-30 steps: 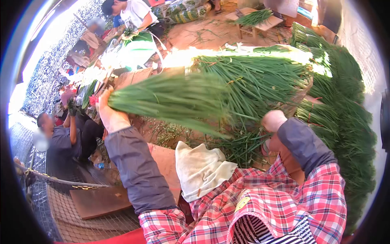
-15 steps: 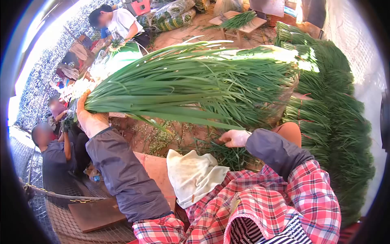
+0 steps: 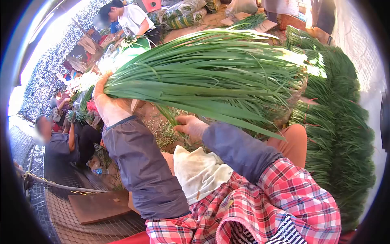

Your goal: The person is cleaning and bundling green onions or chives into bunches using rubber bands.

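My left hand (image 3: 109, 105) is wrapped round the gathered end of a large bunch of garlic chives (image 3: 191, 69), whose long flat leaves fan out to the right. A few leaves (image 3: 165, 114) droop below the bunch. My right hand (image 3: 190, 127) is under the bunch, its fingers closed at the tips of those drooping leaves. Behind the bunch's loose ends lies a heap of more chives (image 3: 290, 81), partly hidden.
Tied bundles of chives (image 3: 345, 105) are stacked along the right wall. A white cloth (image 3: 201, 171) lies at my lap. Co-workers sit at the left (image 3: 61, 142) and upper left (image 3: 134, 20). A low table (image 3: 266, 26) and filled plastic bags (image 3: 187, 18) stand at the back.
My right hand has moved left from the loose leaves on the ground to the drooping leaves. My left hand still holds the bunch, now slightly further right in view.
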### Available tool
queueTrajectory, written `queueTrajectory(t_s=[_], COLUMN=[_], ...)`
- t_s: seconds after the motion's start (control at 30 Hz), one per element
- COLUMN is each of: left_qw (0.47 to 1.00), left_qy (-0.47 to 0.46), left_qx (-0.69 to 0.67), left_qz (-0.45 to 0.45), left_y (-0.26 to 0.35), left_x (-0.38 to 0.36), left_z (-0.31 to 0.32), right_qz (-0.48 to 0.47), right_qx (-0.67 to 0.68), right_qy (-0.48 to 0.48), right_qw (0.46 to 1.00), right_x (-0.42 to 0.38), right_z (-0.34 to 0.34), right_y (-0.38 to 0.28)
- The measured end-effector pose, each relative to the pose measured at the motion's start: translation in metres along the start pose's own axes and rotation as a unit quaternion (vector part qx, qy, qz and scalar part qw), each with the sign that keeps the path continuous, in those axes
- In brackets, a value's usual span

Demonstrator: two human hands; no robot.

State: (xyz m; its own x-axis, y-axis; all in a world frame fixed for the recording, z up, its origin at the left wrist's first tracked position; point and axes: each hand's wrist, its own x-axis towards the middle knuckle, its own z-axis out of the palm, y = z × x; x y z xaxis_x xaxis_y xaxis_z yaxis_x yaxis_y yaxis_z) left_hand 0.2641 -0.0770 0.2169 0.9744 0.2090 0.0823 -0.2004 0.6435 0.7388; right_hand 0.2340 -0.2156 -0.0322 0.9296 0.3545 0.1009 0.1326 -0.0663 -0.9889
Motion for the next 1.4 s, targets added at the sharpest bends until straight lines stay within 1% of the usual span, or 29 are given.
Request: queueTrajectory(t_s=[0.03, 0.1, 0.2, 0.27, 0.3, 0.33, 0.37, 0.4, 0.47, 0.53, 0.57, 0.6, 0.63, 0.67, 0.7, 0.73, 0.77, 0.8, 0.83, 0.87, 0.93, 0.97, 1.03, 1.07, 1.1, 1.2, 1.23, 1.37, 1.4], left_qw=[1.000, 0.999, 0.997, 0.993, 0.991, 0.989, 0.989, 0.985, 0.979, 0.988, 0.983, 0.977, 0.981, 0.978, 0.975, 0.975, 0.978, 0.976, 0.974, 0.973, 0.974, 0.974, 0.976, 0.976, 0.979, 0.986, 0.986, 0.991, 0.992], left_qy=[-0.018, -0.017, -0.034, -0.039, -0.049, -0.058, -0.051, -0.087, -0.094, -0.120, -0.177, -0.200, -0.185, -0.143, -0.136, -0.152, -0.157, -0.150, -0.185, -0.188, -0.196, -0.190, -0.177, -0.173, -0.162, -0.121, -0.134, -0.095, -0.090], left_qx=[0.008, 0.008, 0.026, 0.040, 0.042, 0.045, 0.037, 0.046, 0.071, 0.037, 0.030, 0.056, 0.049, 0.148, 0.173, 0.160, 0.140, 0.143, 0.110, 0.088, 0.048, 0.042, 0.008, -0.009, 0.000, -0.001, 0.012, 0.004, -0.006], left_qz=[0.002, 0.027, 0.064, 0.103, 0.115, 0.130, 0.132, 0.139, 0.168, 0.089, 0.042, 0.043, 0.016, 0.032, 0.034, -0.005, -0.017, -0.070, -0.066, -0.101, -0.106, -0.117, -0.127, -0.133, -0.123, -0.116, -0.096, -0.090, -0.086], left_y=[0.004, 0.010, 0.009, 0.014, 0.022, 0.032, 0.041, 0.043, 0.034, 0.008, -0.010, -0.029, -0.049, -0.071, -0.089, -0.108, -0.127, -0.140, -0.153, -0.165, -0.170, -0.169, -0.166, -0.164, -0.162, -0.166, -0.166, -0.158, -0.154], left_x=[0.005, 0.012, 0.003, 0.003, 0.001, -0.001, 0.000, -0.010, -0.026, -0.049, -0.057, -0.078, -0.089, -0.091, -0.105, -0.111, -0.119, -0.127, -0.130, -0.132, -0.140, -0.139, -0.141, -0.141, -0.141, -0.140, -0.141, -0.146, -0.146], left_z=[-0.011, -0.033, -0.051, -0.064, -0.070, -0.078, -0.090, -0.096, -0.101, -0.094, -0.093, -0.072, -0.062, -0.066, -0.055, -0.054, -0.054, -0.052, -0.057, -0.064, -0.068, -0.072, -0.078, -0.079, -0.084, -0.109, -0.112, -0.118, -0.121], right_qz=[0.029, 0.075, 0.091, 0.193, 0.244, 0.290, 0.297, 0.302, 0.249, 0.250, 0.227, 0.203, 0.205, 0.208, 0.199, 0.164, 0.170, 0.098, 0.086, 0.073, -0.037, -0.092, 0.039, 0.107, 0.134, 0.123, 0.126, 0.097, 0.075], right_qx=[0.030, 0.208, 0.229, 0.070, -0.056, -0.181, -0.281, -0.374, -0.454, -0.473, -0.518, -0.564, -0.604, -0.641, -0.681, -0.688, -0.681, -0.674, -0.639, -0.602, -0.465, -0.384, -0.204, -0.110, -0.056, 0.115, 0.093, 0.253, 0.233], right_qy=[-0.025, -0.062, -0.073, -0.103, -0.112, -0.121, -0.130, -0.139, -0.141, -0.158, -0.149, -0.139, -0.182, -0.225, -0.212, -0.198, -0.224, -0.239, -0.261, -0.286, -0.258, -0.243, -0.188, -0.155, -0.142, -0.106, -0.103, -0.037, -0.033], right_qw=[0.999, 0.973, 0.966, 0.973, 0.962, 0.932, 0.903, 0.866, 0.844, 0.830, 0.811, 0.789, 0.748, 0.704, 0.672, 0.679, 0.676, 0.693, 0.719, 0.742, 0.846, 0.886, 0.960, 0.976, 0.979, 0.980, 0.982, 0.962, 0.969], right_x=[-0.011, -0.043, -0.070, -0.090, -0.103, -0.114, -0.122, -0.130, -0.140, -0.137, -0.132, -0.123, -0.110, -0.100, -0.096, -0.092, -0.088, -0.083, -0.076, -0.072, -0.071, -0.070, -0.071, -0.072, -0.075, -0.073, -0.071, -0.082, -0.086], right_z=[-0.002, -0.017, -0.062, -0.084, -0.097, -0.110, -0.125, -0.138, -0.165, -0.184, -0.190, -0.193, -0.196, -0.191, -0.178, -0.170, -0.153, -0.147, -0.138, -0.130, -0.125, -0.124, -0.112, -0.107, -0.103, -0.087, -0.081, -0.064, -0.063], right_y=[-0.001, -0.007, 0.010, 0.034, 0.035, 0.035, 0.038, 0.042, 0.035, -0.007, -0.022, -0.037, -0.053, -0.071, -0.103, -0.114, -0.142, -0.137, -0.139, -0.140, -0.125, -0.119, -0.110, -0.108, -0.115, -0.084, -0.077, -0.059, -0.055])
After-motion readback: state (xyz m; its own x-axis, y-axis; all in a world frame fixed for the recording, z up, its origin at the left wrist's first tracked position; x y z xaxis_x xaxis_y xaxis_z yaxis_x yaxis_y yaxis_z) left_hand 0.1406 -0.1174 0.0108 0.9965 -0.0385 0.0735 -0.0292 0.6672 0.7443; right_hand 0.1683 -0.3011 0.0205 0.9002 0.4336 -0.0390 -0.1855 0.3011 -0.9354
